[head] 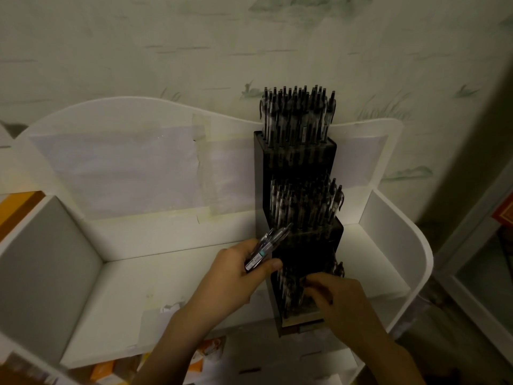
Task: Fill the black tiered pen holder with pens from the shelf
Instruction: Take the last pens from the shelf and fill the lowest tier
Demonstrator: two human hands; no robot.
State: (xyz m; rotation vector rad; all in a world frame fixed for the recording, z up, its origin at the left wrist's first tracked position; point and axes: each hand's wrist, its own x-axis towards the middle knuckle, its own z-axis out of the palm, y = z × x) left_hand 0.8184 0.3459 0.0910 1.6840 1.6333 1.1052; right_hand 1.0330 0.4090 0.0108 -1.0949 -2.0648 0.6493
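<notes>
On the white shelf, the black pen holder stands against the back panel, toward the right end. Just left of the holder, the left hand grips a small bunch of pens, tips angled up toward the middle tier. Top and middle tiers are already packed with pens. At the holder's lowest tier, the right hand has its fingers curled in among the pens there; can't tell if it's actually gripping one.

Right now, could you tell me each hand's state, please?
Left hand: holding a bundle of clear-barrelled pens.
Right hand: fingers curled at the lowest tier; grip unclear.
</notes>
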